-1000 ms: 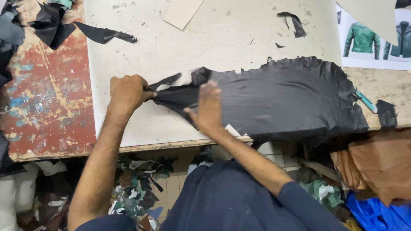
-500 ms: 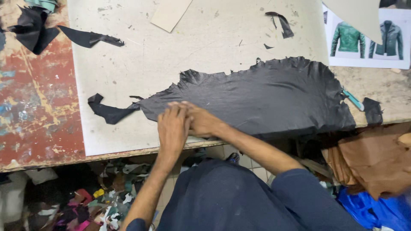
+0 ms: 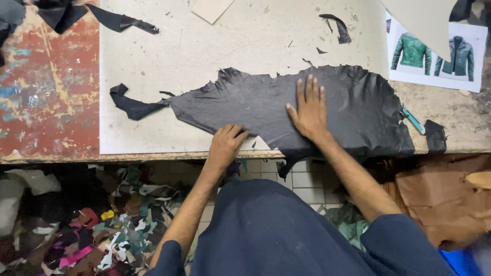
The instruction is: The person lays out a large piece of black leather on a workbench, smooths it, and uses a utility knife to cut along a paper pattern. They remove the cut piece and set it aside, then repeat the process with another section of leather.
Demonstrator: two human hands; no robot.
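Observation:
A large black leather hide (image 3: pixel 255 105) lies spread on a pale cutting board (image 3: pixel 215 46), with a narrow tail reaching left. My left hand (image 3: pixel 225 145) rests at the hide's near edge by the table rim, fingers curled on the leather. My right hand (image 3: pixel 308 108) lies flat on the middle of the hide, fingers spread and pointing away from me.
A teal-handled tool (image 3: pixel 412 120) pokes out at the hide's right edge. A printed sheet with two jacket pictures (image 3: pixel 434 56) lies at the back right. Black scraps (image 3: pixel 337 25) dot the board. Leather offcuts (image 3: pixel 112 230) litter the floor; brown leather (image 3: pixel 445 199) hangs at right.
My hands have come apart: the right has slid out onto the middle of the hide and flattened, the left stays at the near edge. The hide's tail lies released at left.

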